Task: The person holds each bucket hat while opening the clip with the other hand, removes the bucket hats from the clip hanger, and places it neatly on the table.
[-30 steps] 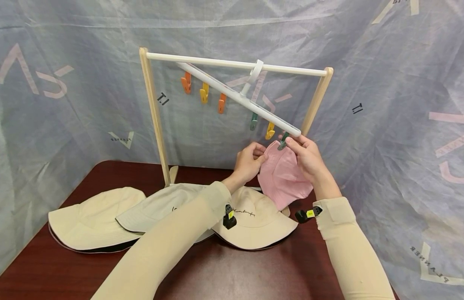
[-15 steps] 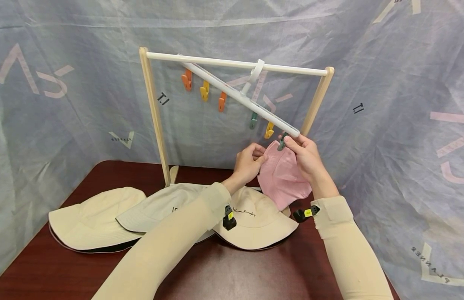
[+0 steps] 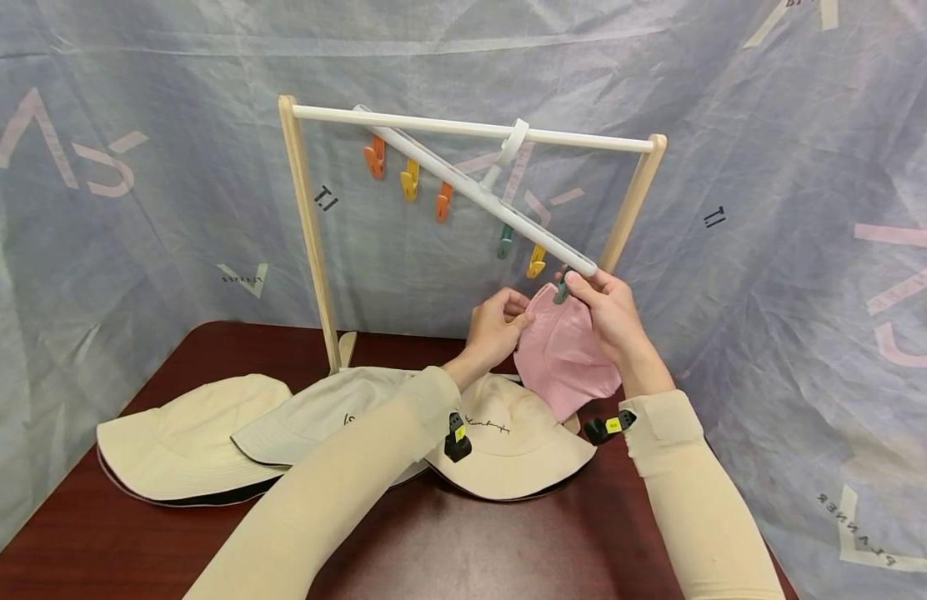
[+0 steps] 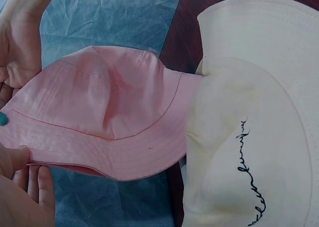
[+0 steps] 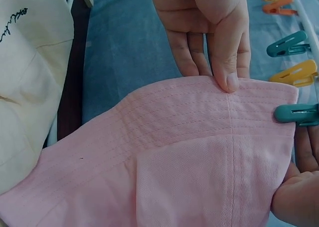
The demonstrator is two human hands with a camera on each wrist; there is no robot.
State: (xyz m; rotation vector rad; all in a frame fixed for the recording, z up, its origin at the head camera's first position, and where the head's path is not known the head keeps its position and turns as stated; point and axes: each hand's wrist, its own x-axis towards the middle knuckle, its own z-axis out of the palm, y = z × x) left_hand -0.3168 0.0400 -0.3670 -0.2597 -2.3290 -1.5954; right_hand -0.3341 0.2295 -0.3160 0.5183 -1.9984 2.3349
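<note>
A pink bucket hat hangs below the lower right end of a white clip hanger. My left hand pinches its brim between thumb and fingers, seen closely in the right wrist view. Beside it, my right hand holds the green clip at the hanger's end, thumb in front and fingertips behind. In the right wrist view that green clip sits over the brim's corner; the right thumb's contact with it is out of frame. Other clips, such as a yellow clip, hang along the bar without hats.
A wooden rack with a white rail carries the tilted hanger by its hook. Below lie a cream hat with black script, a pale grey hat and another cream hat on the dark red table.
The hanger's right end has dipped slightly and its left end has risen. My right hand has shifted a little left and down with the clip; my left hand stays almost still.
</note>
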